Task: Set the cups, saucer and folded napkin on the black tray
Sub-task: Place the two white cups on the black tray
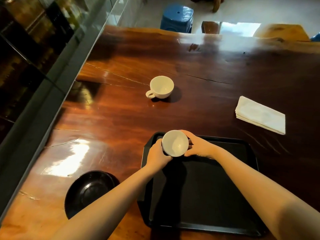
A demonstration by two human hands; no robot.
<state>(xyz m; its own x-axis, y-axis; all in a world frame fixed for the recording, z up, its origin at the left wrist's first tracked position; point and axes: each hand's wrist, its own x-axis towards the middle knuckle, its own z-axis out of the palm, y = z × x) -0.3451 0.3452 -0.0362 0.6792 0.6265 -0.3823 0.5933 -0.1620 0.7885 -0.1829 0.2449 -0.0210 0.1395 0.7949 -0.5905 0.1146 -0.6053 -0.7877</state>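
- I am looking down on a glossy dark wooden bench (121,118) that fills most of the frame, with two bare forearms reaching in from the bottom edge.
- A black tray (207,187) lies at lower centre-right, bare except at its upper left corner.
- At that corner both hands cup a white cup (175,143), its mouth open toward me.
- My left hand (158,155) wraps the cup's left and lower side, fingers curled closed against it; my right hand (197,146) curls round the right side and far rim. Both have hold of it.
- I cannot tell whether the cup's base already rests on the tray or hangs just above it.
- A second white cup (161,87), handle pointing lower left, stands on the bench at the centre of the frame, well apart from the tray.
- A black saucer (90,191) sits on the bench at lower left, just beside the tray's left edge.
- A folded white napkin (260,115) lies on the bench at right, near the tray's upper right corner.
- My judgement: the step in hand is setting the first cup on the tray; three items remain off it.
- The next move calls for seating the cup flat, opening both hands without tipping it, then fetching another item.
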